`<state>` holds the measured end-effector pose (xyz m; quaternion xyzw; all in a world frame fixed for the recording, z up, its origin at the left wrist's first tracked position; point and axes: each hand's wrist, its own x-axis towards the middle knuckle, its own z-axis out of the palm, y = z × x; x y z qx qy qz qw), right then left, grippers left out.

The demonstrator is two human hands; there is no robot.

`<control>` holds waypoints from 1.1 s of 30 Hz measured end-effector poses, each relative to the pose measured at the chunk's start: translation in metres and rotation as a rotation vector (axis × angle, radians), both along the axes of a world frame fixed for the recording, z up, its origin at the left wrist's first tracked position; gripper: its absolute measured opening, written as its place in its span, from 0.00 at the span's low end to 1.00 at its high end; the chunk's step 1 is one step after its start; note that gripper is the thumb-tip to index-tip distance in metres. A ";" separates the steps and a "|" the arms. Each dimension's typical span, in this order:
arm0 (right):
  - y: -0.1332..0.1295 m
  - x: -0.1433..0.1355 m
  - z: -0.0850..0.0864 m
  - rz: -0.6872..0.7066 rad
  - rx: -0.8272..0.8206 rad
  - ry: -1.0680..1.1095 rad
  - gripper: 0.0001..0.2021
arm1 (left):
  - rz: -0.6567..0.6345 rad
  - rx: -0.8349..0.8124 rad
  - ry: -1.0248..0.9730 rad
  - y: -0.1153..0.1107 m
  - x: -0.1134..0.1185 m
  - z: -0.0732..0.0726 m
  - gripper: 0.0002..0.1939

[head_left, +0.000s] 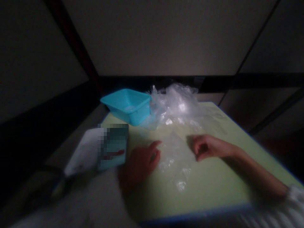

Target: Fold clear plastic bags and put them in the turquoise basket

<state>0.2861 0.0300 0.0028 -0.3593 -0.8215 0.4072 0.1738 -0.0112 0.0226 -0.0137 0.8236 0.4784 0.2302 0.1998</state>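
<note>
A small clear plastic bag (177, 158) lies on the table between my two hands, crinkled and shiny near its lower end. My left hand (142, 163) is at the bag's left edge, its thumb and forefinger apart; whether it touches the plastic is hard to see in the dim, blurred picture. On the other side, my right hand (206, 147) has its forefinger and thumb curled together in a ring, with the tips at the bag's right edge.
A turquoise plastic basin (128, 104) stands at the table's back left. Beside it is a heap of clear plastic bags (178, 101). A partly blurred-out box or booklet (116, 152) and a white sheet (83, 152) lie left on the yellow-green table (213, 190). A wall (154, 38) rises behind.
</note>
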 end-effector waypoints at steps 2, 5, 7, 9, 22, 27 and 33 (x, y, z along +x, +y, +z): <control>0.000 0.001 -0.001 0.020 -0.051 -0.009 0.11 | -0.012 0.036 0.142 -0.001 0.001 0.000 0.18; 0.000 0.003 -0.001 0.039 -0.072 -0.033 0.10 | -0.016 0.048 0.205 -0.001 0.001 0.000 0.17; -0.001 0.004 -0.001 0.046 -0.079 -0.062 0.09 | -0.017 0.061 0.213 -0.001 0.002 0.001 0.17; -0.003 0.005 0.001 0.055 -0.087 -0.086 0.09 | -0.018 0.066 0.211 0.000 0.001 0.000 0.17; -0.022 -0.011 0.009 0.250 -0.244 -0.059 0.12 | -0.035 -0.009 0.137 -0.001 0.002 0.004 0.19; -0.010 -0.011 0.008 0.000 0.096 0.040 0.12 | -0.041 -0.036 0.125 0.000 0.001 0.005 0.20; 0.011 -0.002 -0.010 -0.050 0.312 -0.063 0.47 | -0.040 0.028 0.065 0.001 0.001 0.004 0.18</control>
